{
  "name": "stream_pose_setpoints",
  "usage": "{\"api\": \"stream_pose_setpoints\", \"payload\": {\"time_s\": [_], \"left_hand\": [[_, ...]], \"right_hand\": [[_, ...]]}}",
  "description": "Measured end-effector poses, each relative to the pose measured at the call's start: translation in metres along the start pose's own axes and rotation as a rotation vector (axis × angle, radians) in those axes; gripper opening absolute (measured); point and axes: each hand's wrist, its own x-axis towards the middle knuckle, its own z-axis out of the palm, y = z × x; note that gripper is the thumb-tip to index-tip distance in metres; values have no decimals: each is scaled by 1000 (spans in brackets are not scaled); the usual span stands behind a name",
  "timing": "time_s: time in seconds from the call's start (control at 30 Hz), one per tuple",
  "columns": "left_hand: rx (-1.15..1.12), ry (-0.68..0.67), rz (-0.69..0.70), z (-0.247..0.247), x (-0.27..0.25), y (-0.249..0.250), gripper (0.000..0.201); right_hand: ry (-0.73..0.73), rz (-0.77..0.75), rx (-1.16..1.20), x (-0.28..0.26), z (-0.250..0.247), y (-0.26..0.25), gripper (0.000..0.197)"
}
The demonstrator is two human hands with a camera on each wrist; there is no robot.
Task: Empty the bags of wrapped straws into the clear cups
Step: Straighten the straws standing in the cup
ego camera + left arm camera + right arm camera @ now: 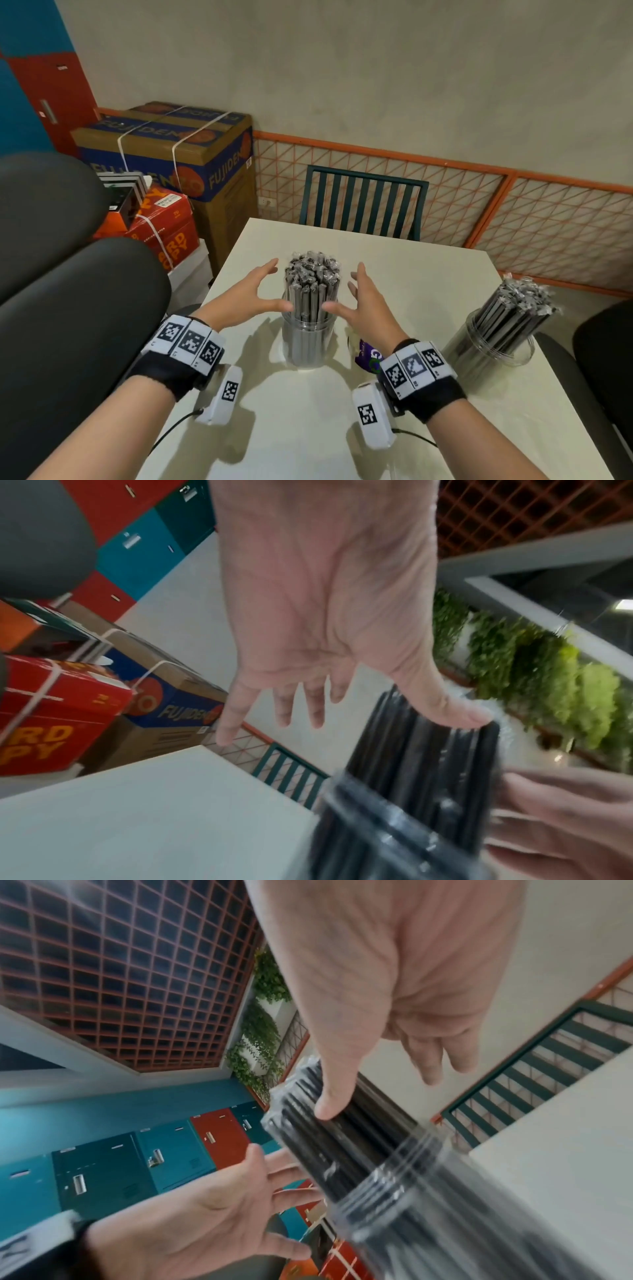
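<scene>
Flanking the straws (pixel 311 287) in the clear cup (pixel 308 342), the left hand (pixel 246 298) and right hand (pixel 370 305) keep fingers spread; a nudge could tip the top-heavy cup.

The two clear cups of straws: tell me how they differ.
The middle cup stands between both open hands; the right cup stands alone near the table's right edge. The middle cup's straws stand upright; the right cup's straws lean and fan rightward. Both are clear cups full of wrapped black straws.
</scene>
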Motion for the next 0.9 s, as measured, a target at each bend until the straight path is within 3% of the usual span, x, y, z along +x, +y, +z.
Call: {"api": "stream_pose_setpoints", "payload": {"time_s": [0.1, 0.2, 0.27, 0.37, 0.47, 0.63, 0.77, 0.9], "left_hand": [[-29, -45, -6, 3, 2, -6, 116], [-111, -62, 80, 16, 8, 6, 101], [-136, -11, 108, 22, 10, 19, 85], [-115, 106, 144, 16, 12, 27, 68], [-22, 50, 168, 1, 9, 27, 70], [-60, -111, 96, -3, 5, 8, 122], [-132, -74, 93, 8, 9, 0, 104], [-131, -26, 131, 17, 16, 7, 83]], "right_hand": [[-4, -24, -36, -9, 19, 0, 116], [45, -62, -60, -5, 37, 0, 120], [92, -72, -36, 2, 43, -2, 109], [92, -148, 4, 4, 28, -15, 77], [-59, -207, -53, 2, -3, -31, 59], [-190, -25, -19, 10, -12, -8, 98], [-145, -67, -22, 3, 12, 8, 115], [20, -143, 19, 2, 42, 2, 97]]}}
